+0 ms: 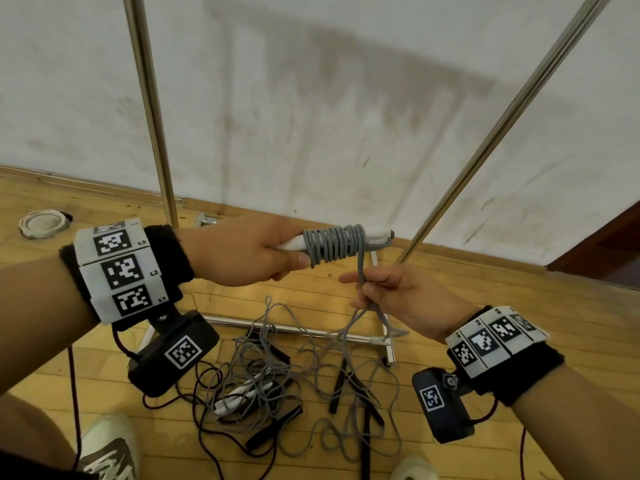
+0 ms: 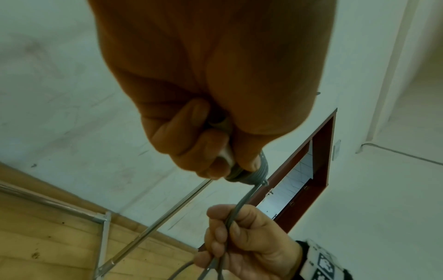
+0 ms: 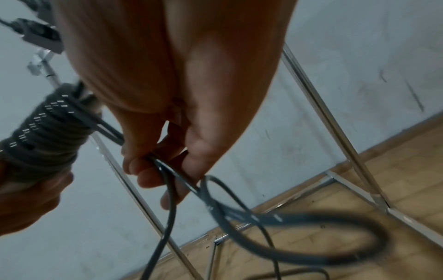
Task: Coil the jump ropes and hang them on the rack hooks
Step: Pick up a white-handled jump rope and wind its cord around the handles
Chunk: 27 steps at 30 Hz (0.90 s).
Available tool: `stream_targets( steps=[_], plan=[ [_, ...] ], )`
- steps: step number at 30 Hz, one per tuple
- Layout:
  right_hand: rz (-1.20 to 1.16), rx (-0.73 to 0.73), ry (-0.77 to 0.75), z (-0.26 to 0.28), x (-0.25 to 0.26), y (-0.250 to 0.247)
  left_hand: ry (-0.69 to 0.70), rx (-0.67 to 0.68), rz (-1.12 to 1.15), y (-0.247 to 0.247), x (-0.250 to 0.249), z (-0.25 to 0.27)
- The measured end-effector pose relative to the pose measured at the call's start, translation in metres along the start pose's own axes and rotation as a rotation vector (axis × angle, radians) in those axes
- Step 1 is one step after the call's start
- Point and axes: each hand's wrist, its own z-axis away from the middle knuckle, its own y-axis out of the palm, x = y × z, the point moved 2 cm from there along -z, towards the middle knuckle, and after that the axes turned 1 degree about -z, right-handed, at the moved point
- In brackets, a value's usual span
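Observation:
My left hand (image 1: 256, 252) grips the white handles (image 1: 375, 233) of a grey jump rope, held level at chest height. Several tight turns of grey rope (image 1: 334, 245) are wound around the handles. From the coil the rope runs down into my right hand (image 1: 377, 292), which pinches the doubled strand just below and to the right. In the left wrist view my fingers (image 2: 203, 151) curl round the handle above the coil (image 2: 251, 174). The right wrist view shows the coil (image 3: 45, 130) at left and loose loops (image 3: 299, 227) trailing from my fingers (image 3: 153, 170).
A tangle of more ropes (image 1: 277, 382) with white and black handles (image 1: 341, 386) lies on the wooden floor between my shoes (image 1: 107, 448). The metal rack's uprights (image 1: 149, 109) and slanted pole (image 1: 502, 126) stand before the white wall. Its base frame (image 1: 294, 329) lies below my hands.

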Motion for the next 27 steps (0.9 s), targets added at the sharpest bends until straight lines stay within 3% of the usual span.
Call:
stream_targets(
  steps=[3, 7, 14, 18, 22, 27],
  plan=[
    [-0.02, -0.008, 0.006, 0.002, -0.005, -0.004, 0.015, 0.059, 0.068, 0.002, -0.003, 0.003],
    [0.251, -0.029, -0.052, 0.001, 0.0, -0.001, 0.013, 0.128, 0.062, 0.002, -0.003, 0.006],
    [0.426, -0.058, -0.004, -0.001, -0.01, -0.005, 0.027, 0.267, 0.077, 0.004, -0.002, 0.014],
    [0.625, -0.01, -0.067, -0.003, -0.006, -0.007, -0.025, 0.363, -0.028, 0.014, 0.002, 0.011],
    [0.782, -0.116, -0.027, -0.007, 0.003, -0.015, -0.081, 0.423, -0.16, 0.025, 0.008, 0.007],
    [0.739, -0.221, -0.032, -0.011, 0.016, -0.015, -0.169, 0.396, -0.343, 0.031, 0.019, -0.002]
  ],
)
